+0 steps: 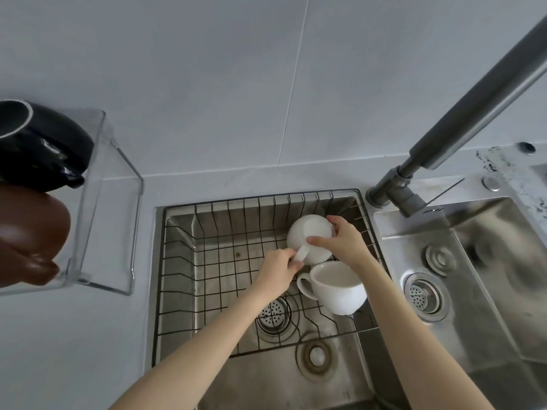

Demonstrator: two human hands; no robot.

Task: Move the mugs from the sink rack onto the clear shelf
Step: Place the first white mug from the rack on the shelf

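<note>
— Hands?
— Left hand (276, 269) pinches the handle of the upturned round white ceramic mug (307, 236); right hand (344, 239) clasps its side.
— Second white mug (337, 291)?
— Below both grips, tilted in the black wire sink rack (189, 261).

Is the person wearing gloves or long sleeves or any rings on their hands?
No gloves: the left hand and the right hand are both bare. No sleeves show either; both forearms are uncovered all the way to the bottom edge of the picture. No rings, watch or bracelet can be seen on the fingers or wrists.
</note>
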